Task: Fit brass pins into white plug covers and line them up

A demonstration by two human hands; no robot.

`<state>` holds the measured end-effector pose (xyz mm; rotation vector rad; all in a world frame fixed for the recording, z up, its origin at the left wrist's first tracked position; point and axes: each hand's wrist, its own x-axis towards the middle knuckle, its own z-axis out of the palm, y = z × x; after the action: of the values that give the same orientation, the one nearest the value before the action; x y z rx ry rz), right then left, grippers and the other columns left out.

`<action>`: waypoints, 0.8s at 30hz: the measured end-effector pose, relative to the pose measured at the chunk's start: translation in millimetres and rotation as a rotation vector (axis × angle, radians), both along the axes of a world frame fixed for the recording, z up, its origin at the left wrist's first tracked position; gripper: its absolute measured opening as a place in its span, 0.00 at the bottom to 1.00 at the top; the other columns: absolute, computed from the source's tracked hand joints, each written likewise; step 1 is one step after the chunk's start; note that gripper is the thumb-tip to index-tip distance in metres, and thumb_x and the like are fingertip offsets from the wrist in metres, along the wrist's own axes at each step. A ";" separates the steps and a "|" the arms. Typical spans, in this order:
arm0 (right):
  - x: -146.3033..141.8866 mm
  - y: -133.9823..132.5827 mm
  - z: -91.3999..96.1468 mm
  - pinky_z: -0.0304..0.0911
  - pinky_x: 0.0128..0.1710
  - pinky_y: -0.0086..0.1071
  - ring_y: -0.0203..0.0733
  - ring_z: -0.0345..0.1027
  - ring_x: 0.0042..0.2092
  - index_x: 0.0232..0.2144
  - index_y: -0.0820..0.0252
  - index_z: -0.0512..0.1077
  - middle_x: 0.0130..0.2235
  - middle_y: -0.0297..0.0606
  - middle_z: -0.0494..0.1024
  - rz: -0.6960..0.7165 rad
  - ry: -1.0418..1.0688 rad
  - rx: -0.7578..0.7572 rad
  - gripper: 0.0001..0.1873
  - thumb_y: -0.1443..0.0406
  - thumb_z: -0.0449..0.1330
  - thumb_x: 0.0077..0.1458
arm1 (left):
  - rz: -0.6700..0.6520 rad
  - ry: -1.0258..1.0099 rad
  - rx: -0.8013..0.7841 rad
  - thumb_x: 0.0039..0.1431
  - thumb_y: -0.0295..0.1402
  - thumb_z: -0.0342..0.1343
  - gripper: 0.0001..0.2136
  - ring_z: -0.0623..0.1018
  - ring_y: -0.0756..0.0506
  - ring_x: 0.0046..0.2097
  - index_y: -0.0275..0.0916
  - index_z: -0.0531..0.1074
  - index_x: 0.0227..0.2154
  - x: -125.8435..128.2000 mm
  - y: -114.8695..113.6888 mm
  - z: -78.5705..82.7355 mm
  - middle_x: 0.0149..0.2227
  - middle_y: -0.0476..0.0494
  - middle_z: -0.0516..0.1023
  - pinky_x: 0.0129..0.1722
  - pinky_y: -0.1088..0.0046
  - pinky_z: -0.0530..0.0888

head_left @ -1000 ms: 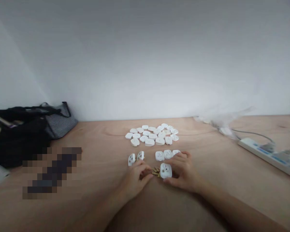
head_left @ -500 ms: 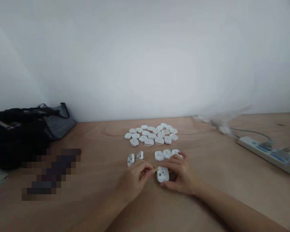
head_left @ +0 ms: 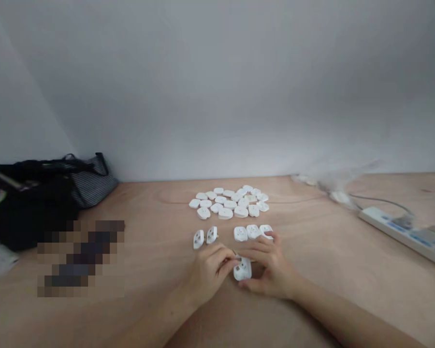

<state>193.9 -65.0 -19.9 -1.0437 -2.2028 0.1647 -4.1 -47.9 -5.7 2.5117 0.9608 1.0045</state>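
One white plug casing (head_left: 242,270), half hidden, pinched by left hand (head_left: 207,273) and right hand (head_left: 270,266)

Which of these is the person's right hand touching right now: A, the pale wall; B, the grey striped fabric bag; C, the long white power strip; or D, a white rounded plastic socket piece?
D: the right hand wraps around the white rounded plastic socket piece from its right side.
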 end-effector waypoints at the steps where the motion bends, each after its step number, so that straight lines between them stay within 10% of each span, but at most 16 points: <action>1: -0.2 -0.1 -0.3 0.42 0.52 0.46 0.46 0.67 0.41 0.42 0.51 0.72 0.38 0.36 0.78 0.003 0.004 -0.002 0.24 0.52 0.65 0.41 | 0.002 -0.015 -0.003 0.58 0.29 0.54 0.05 0.74 0.48 0.32 0.37 0.72 0.28 0.6 -0.4 -0.2 0.29 0.46 0.75 0.33 0.75 0.70; 12: -1.7 -0.5 -11.2 0.42 0.53 0.47 0.48 0.68 0.42 0.48 0.55 0.64 0.39 0.38 0.78 -0.042 0.107 0.063 0.36 0.52 0.68 0.36 | -0.068 -0.060 0.123 0.60 0.34 0.53 0.09 0.74 0.47 0.35 0.39 0.77 0.36 -5.5 0.5 -2.9 0.32 0.43 0.74 0.36 0.72 0.72; 18: 2.9 2.7 -9.5 0.41 0.54 0.49 0.49 0.69 0.42 0.53 0.54 0.58 0.37 0.39 0.78 -0.020 0.115 0.049 0.43 0.49 0.68 0.37 | -0.098 0.038 0.011 0.42 0.47 0.65 0.32 0.72 0.40 0.46 0.42 0.67 0.52 -19.5 2.8 -0.6 0.44 0.40 0.72 0.48 0.64 0.70; 24: 0.9 4.7 -15.2 0.44 0.53 0.47 0.51 0.69 0.43 0.53 0.56 0.60 0.38 0.40 0.77 -0.030 0.061 0.100 0.48 0.44 0.68 0.31 | -0.174 0.064 -0.072 0.44 0.38 0.67 0.26 0.73 0.41 0.45 0.41 0.70 0.48 -12.4 4.2 -2.5 0.43 0.41 0.75 0.47 0.63 0.69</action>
<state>194.8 -60.3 -35.1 -1.0036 -2.1169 0.0716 -16.5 -43.7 -8.2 2.5297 0.7643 0.8276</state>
